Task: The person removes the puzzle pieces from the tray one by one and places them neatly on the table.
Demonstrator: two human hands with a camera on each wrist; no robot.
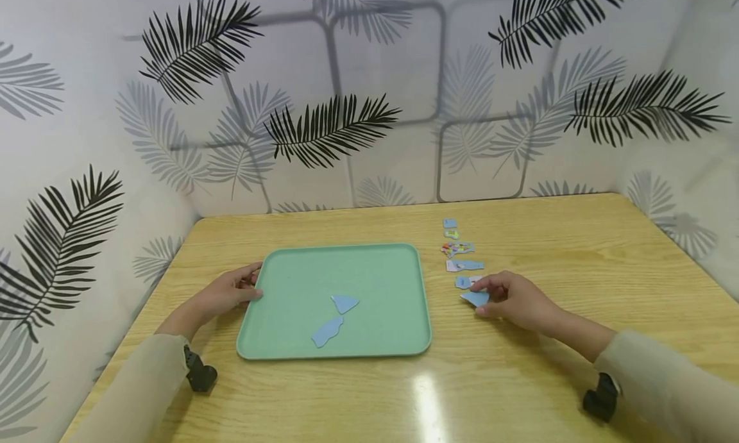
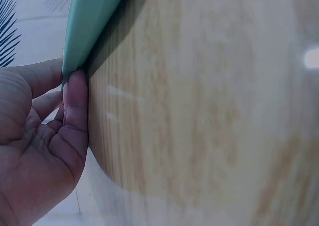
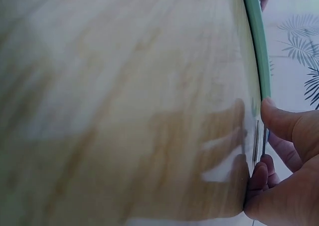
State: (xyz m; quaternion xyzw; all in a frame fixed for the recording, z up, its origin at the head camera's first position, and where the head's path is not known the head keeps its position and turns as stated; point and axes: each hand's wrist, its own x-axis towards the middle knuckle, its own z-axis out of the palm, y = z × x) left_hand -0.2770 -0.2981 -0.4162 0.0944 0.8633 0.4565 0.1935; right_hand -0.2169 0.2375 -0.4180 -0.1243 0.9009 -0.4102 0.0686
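Note:
My left hand (image 1: 231,290) holds the left rim of a green tray (image 1: 381,276). In the left wrist view, the thumb and fingers of the left hand (image 2: 42,131) pinch the tray's edge (image 2: 92,29). Two pale blue puzzle pieces lie flat inside the tray, a triangular one (image 1: 345,303) and a longer wavy one (image 1: 328,332). Right of the tray, my right hand (image 1: 522,302) pinches a blue pointed puzzle piece (image 1: 475,298) between thumb and fingers, just above the table. The right wrist view shows the right hand (image 3: 294,161) with that piece mostly hidden, seen edge-on.
Several puzzle pieces form a column on the wooden table (image 1: 566,250) beyond the right hand, among them a colourful one (image 1: 458,249) and a blue-and-white one (image 1: 464,265). A leaf-patterned wall covering (image 1: 404,154) borders the table's back and sides.

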